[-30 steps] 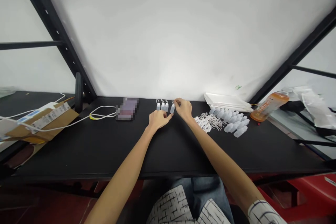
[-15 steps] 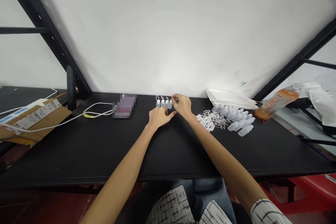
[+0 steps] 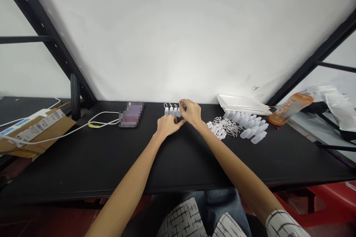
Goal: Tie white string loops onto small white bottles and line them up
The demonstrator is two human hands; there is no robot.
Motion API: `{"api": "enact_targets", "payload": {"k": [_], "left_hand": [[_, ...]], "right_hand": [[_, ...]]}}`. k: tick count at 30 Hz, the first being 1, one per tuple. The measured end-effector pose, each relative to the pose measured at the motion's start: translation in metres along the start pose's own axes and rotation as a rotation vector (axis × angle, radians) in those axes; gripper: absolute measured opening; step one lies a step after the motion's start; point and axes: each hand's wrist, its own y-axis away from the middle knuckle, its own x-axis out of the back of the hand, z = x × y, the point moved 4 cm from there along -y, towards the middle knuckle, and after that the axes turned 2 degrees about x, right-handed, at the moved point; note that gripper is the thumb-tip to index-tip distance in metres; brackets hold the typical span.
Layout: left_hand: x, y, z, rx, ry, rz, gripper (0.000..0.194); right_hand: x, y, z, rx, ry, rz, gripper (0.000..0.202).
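Observation:
Several small white translucent capsules (image 3: 166, 111) with white caps and string loops lie side by side in a row near the back of the black table. My left hand (image 3: 167, 125) rests palm down over their near ends, thumb stretched out to the right, other fingertips partly hidden. At the row's right end my right hand (image 3: 191, 112) is closed in a pinch on what seems the string loop of the last capsule; its fingers mostly cover the loop. To the right lie white caps (image 3: 216, 130), a tangle of white strings (image 3: 231, 126) and loose translucent capsule bodies (image 3: 251, 124).
Flat white bags (image 3: 241, 104) lie against the wall at the back right, with an orange drink bottle (image 3: 290, 108) beside them. On the left are a phone-like object (image 3: 131, 114), blurred out, a white cable (image 3: 69, 130) and a cardboard package (image 3: 36, 131). Black rack posts stand at both sides.
The camera view has shifted slightly. Both hands stay at the row, and my right fingers have shifted a little further over the last capsule.

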Motion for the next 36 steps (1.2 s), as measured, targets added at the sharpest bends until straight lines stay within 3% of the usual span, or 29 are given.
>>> {"api": "enact_targets", "payload": {"k": [5, 10, 16, 20, 24, 29, 36], "left_hand": [[0.002, 0.004, 0.007, -0.037, -0.002, -0.032, 0.054], [-0.006, 0.016, 0.028, -0.190, 0.014, -0.080, 0.050], [-0.010, 0.028, 0.043, -0.298, 0.019, -0.103, 0.040], [-0.012, 0.032, 0.047, -0.342, 0.028, -0.097, 0.036], [-0.017, 0.036, 0.052, -0.416, 0.029, -0.057, 0.032], [-0.019, 0.039, 0.054, -0.449, 0.022, -0.049, 0.032], [-0.019, 0.038, 0.052, -0.455, 0.022, -0.049, 0.033]], "right_hand": [[0.014, 0.005, 0.004, 0.027, -0.019, 0.059, 0.023], [0.044, 0.014, 0.023, 0.076, -0.070, 0.115, 0.020], [0.100, 0.032, 0.082, 0.028, -0.102, 0.227, 0.017], [0.132, 0.046, 0.129, -0.214, 0.087, 0.329, 0.019], [0.144, 0.051, 0.154, -0.426, 0.380, 0.189, 0.023], [0.137, 0.039, 0.154, -0.346, 0.573, 0.005, 0.028], [0.115, 0.033, 0.153, -0.282, 0.629, -0.196, 0.029]]}}
